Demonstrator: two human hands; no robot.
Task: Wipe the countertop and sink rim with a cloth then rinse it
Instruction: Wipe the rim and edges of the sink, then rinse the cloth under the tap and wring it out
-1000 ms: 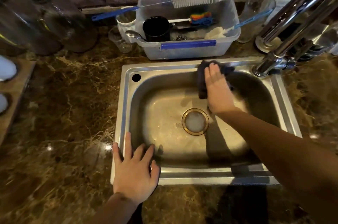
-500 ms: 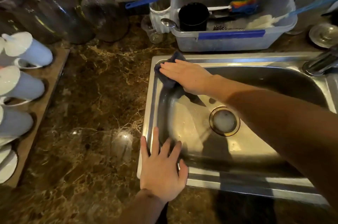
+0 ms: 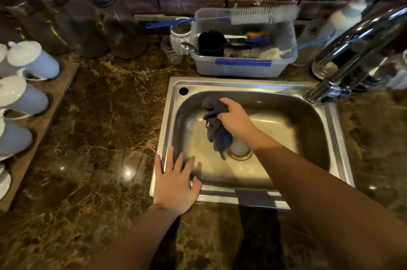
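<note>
Cloth (image 3: pixel 217 128) hangs over sink (image 3: pixel 337 137), tub (image 3: pixel 240 69) holds brushes.

Left hand (image 3: pixel 176 183) lies flat with fingers spread, while the right hand (image 3: pixel 236 121) has its grip curled tight, arm outstretched.

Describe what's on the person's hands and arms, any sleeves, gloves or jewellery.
Both are bare. The left hand and right hand wear no gloves, and no rings, watch or bracelet show. Both forearms are uncovered right to the bottom of the frame, so no sleeve is in view. The forearms lie in shadow; the hands are better lit.
</note>
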